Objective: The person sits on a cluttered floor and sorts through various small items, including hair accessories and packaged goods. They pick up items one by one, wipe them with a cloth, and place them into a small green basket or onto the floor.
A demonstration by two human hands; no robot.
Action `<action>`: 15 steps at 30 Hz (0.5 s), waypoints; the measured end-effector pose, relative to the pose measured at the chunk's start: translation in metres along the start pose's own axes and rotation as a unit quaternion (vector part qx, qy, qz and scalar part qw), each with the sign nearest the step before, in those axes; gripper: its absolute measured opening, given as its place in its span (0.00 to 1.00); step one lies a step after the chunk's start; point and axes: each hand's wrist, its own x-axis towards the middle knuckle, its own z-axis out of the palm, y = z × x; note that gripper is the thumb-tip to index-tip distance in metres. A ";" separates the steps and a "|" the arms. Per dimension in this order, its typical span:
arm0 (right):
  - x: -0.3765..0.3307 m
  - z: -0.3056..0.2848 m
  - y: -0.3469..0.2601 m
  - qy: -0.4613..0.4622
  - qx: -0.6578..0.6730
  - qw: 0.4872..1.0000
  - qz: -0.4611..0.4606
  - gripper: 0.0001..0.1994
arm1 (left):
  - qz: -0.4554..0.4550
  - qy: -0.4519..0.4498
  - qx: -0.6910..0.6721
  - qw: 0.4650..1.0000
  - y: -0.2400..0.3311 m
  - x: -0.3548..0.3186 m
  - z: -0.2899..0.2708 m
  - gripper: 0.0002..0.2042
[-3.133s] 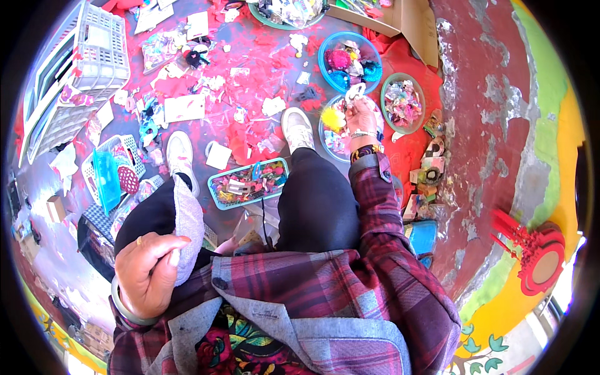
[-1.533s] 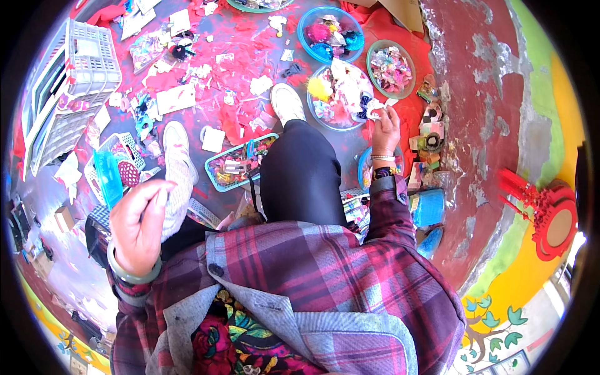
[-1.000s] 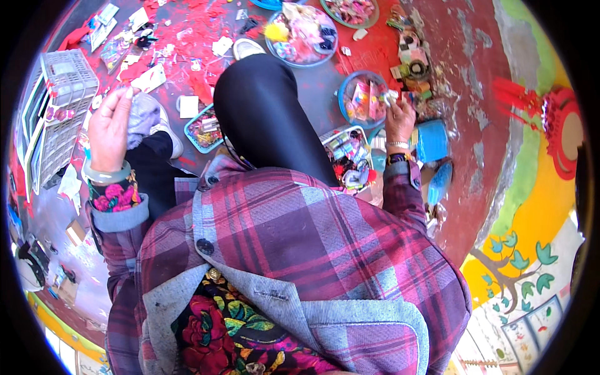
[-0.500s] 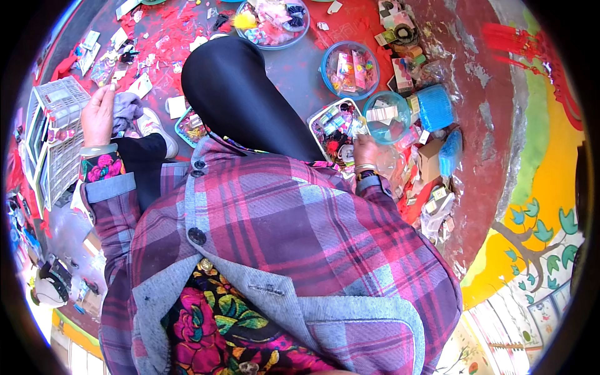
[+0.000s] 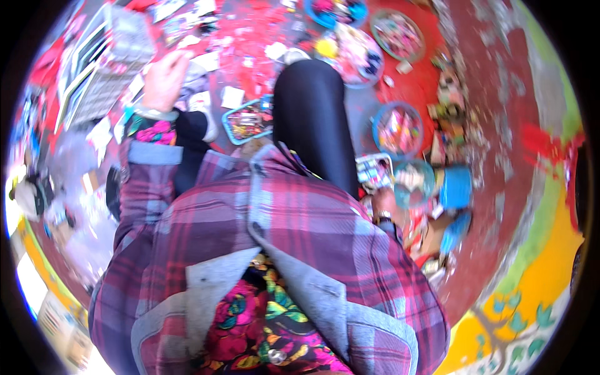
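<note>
My left hand [image 5: 164, 81] is raised at the left, beside a stack of white plastic crates [image 5: 112, 69]. Its fingers are smeared by motion, so what they hold, if anything, does not show. Low at the right, my right hand [image 5: 383, 204] is by the near edge of a white basket [image 5: 375, 170] of small mixed goods. Its fingers are blurred and partly hidden. A clear teal-tinted round tub [image 5: 414, 184] stands right beside that basket. Between my legs sits a blue-rimmed basket [image 5: 248, 121] of small colourful items.
Round tubs of colourful small goods, among them a blue-rimmed tub [image 5: 398, 129], stand ahead to the right. A blue plastic basket [image 5: 455, 187] and a cardboard box [image 5: 435, 236] lie farther right. Red scraps and papers litter the floor [image 5: 240, 40]. A painted wall [image 5: 534, 250] curves along the right.
The view has swung, shifting the scene rightward and down, and is blurrier. My left hand stays raised near the crates; my right hand remains by the white basket, now less visible.
</note>
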 end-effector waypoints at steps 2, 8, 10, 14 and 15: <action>0.010 0.003 -0.018 0.019 -0.031 0.999 0.037 0.10 | -0.024 0.081 -0.048 0.995 -0.001 -0.003 -0.005 0.12; 0.037 -0.048 -0.058 -0.005 -0.035 0.989 0.141 0.11 | -0.089 0.221 -0.289 0.927 -0.042 -0.021 -0.054 0.10; 0.067 -0.084 -0.071 0.067 -0.002 0.989 0.135 0.12 | -0.099 0.268 -0.376 0.881 -0.034 -0.034 -0.069 0.10; 0.175 -0.161 -0.125 0.162 0.050 0.983 -0.076 0.08 | -0.185 0.261 -0.436 0.841 -0.025 -0.063 -0.095 0.10; 0.211 -0.175 -0.129 0.164 0.062 0.976 -0.126 0.08 | -0.194 0.250 -0.490 0.812 -0.027 -0.067 -0.093 0.10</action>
